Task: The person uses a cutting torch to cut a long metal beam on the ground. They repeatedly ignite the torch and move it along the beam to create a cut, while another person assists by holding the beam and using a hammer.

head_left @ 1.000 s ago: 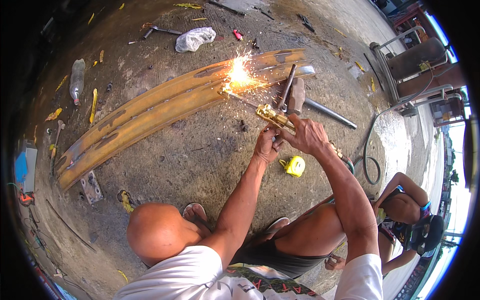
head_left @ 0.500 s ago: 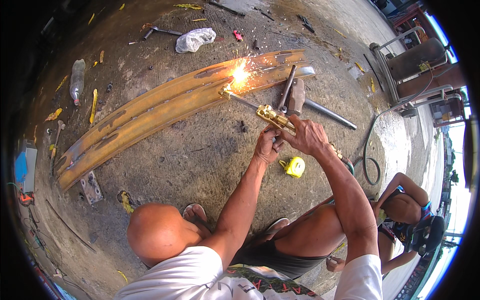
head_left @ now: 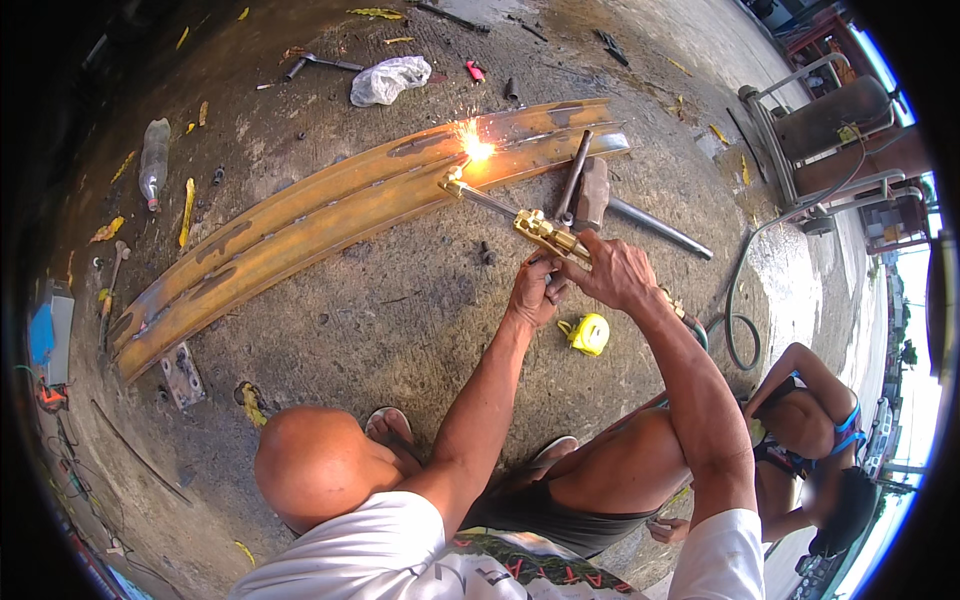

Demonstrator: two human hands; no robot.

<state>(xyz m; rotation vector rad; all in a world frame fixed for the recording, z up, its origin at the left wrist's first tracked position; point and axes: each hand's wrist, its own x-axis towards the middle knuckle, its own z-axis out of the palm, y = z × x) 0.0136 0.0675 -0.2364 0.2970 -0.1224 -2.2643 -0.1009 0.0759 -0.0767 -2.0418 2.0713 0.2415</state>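
Both my hands are closed around a brass cutting torch. My right hand wraps its rear handle, while my left hand grips just below the valve body, fingers curled and partly hidden. The torch's angled tip sits against the rusty steel beam, which lies across the concrete with a seam along its length. Bright sparks burst from the steel just past the tip. A hammer and a metal rod lie by the beam's right end. Nearest my hands on the ground is a yellow tape measure.
A black hose runs right toward a cart with gas cylinders. Another person crouches at my right. A plastic bottle, a crumpled clear bag and a steel plate lie around the beam.
The spark burst has become smaller and shifted slightly left. The person at the right has bent the head lower. My hands and the torch have barely moved.
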